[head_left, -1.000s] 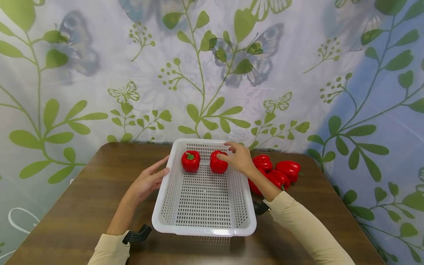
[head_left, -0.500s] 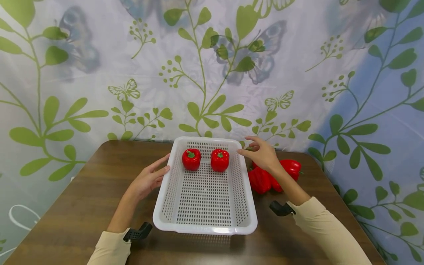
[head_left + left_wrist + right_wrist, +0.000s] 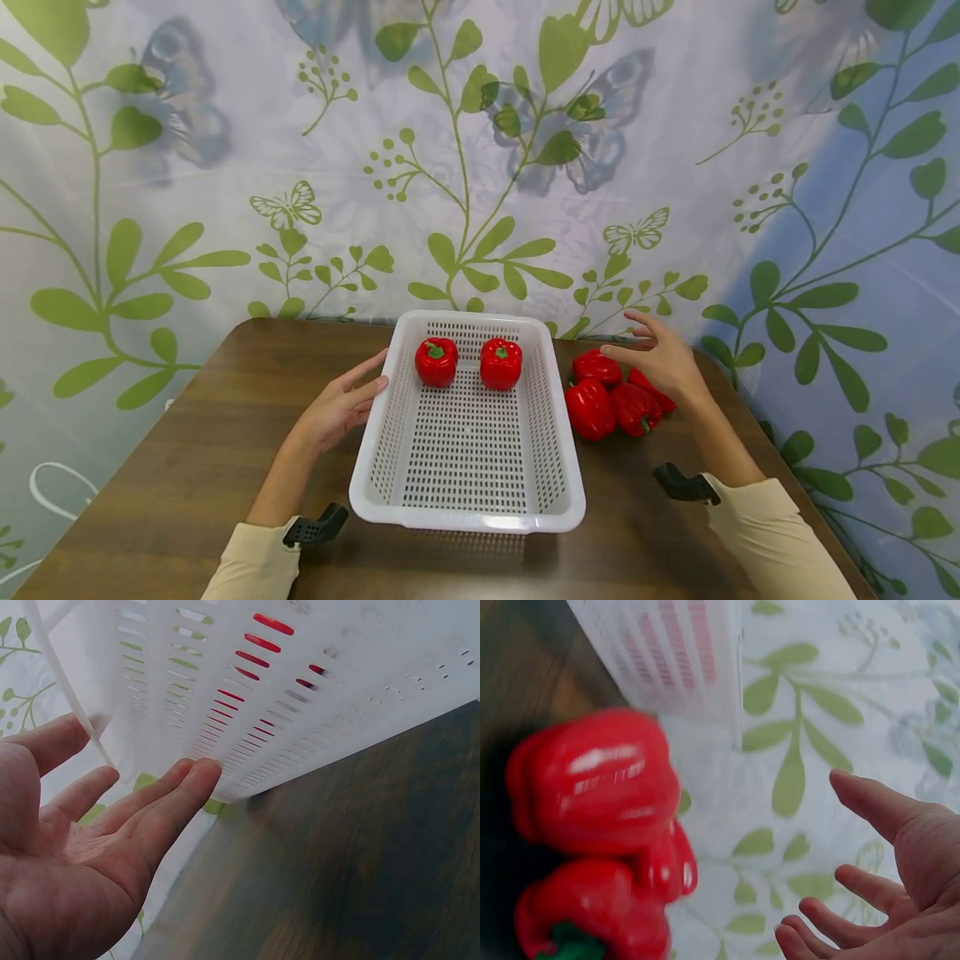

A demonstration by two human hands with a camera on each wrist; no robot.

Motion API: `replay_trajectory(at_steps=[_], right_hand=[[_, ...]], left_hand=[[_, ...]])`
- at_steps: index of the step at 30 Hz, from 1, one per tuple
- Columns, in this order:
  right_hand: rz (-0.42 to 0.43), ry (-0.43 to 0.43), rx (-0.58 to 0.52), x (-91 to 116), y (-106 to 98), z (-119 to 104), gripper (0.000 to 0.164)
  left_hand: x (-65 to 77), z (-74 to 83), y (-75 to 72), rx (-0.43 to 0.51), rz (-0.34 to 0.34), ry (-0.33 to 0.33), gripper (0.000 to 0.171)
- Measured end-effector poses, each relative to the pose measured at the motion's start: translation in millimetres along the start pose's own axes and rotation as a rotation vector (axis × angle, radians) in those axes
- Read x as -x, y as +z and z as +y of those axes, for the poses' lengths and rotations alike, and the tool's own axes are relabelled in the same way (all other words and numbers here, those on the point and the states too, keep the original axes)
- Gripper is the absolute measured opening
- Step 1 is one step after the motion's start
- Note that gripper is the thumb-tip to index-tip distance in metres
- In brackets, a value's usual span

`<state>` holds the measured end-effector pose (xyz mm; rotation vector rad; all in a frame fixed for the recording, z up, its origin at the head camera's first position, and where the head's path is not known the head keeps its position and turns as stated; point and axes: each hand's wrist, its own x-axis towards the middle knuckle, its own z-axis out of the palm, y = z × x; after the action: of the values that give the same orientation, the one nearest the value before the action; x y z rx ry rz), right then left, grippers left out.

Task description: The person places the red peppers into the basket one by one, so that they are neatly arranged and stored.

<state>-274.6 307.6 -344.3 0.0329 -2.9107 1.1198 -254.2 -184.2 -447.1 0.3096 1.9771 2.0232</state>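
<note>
A white perforated plastic basket (image 3: 465, 450) sits before me, with two red bell peppers (image 3: 437, 362) side by side at its far end. My left hand (image 3: 337, 408) holds the basket's left side: the thumb lies at the rim and the fingers touch the outer wall, as the left wrist view shows. To the right of the basket several more red bell peppers (image 3: 591, 410) lie piled together. My right hand (image 3: 663, 362) is over the far right of that pile, fingers spread and holding nothing; it partly covers one pepper there. In the right wrist view the hand (image 3: 900, 892) appears apart from the peppers (image 3: 592, 784).
Everything stands on a brown wooden table (image 3: 300, 358). Directly behind its far edge hangs a cloth (image 3: 330, 150) printed with leaves and butterflies. A white cord (image 3: 56, 492) shows beyond the left table edge.
My right hand has let go of the right-hand pepper inside the basket and moved right, out over the pile. The left hand stays on the basket's side.
</note>
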Motion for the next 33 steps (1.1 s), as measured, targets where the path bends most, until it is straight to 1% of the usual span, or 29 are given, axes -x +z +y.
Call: replay_trajectory(at_steps=[2,11,14,18,23,26,29,33], right_hand=[[0.017,0.012,-0.013,1,-5,10,0.096],[0.056,0.099,-0.148,7,-19,51,0.094],[0.046,0.134,-0.169,8,-22,65,0.095],[0.016,0.195,-0.156,11,-25,81,0.098],[0.007,0.233,-0.144,14,-22,99,0.098],[0.003,0.257,-0.170,14,-18,110,0.098],[0.009,0.285,-0.224,13,-13,120,0.099],[0.018,0.299,-0.275,13,-6,127,0.099]], left_hand=[[-0.1,-0.2,0.4,-0.003,0.003,0.000,0.062],[-0.3,-2.1,-0.3,0.000,0.008,0.001,0.062],[-0.6,-2.6,-0.7,0.004,0.009,0.002,0.062],[-0.9,-3.0,-0.8,0.012,0.005,0.007,0.062],[-0.9,-3.0,-0.8,0.013,0.004,0.011,0.062],[-0.7,-3.4,-1.0,0.014,0.000,0.015,0.061],[-0.6,-4.0,-1.1,0.020,-0.002,0.019,0.061],[-0.2,-4.7,-0.4,0.021,-0.001,0.020,0.061]])
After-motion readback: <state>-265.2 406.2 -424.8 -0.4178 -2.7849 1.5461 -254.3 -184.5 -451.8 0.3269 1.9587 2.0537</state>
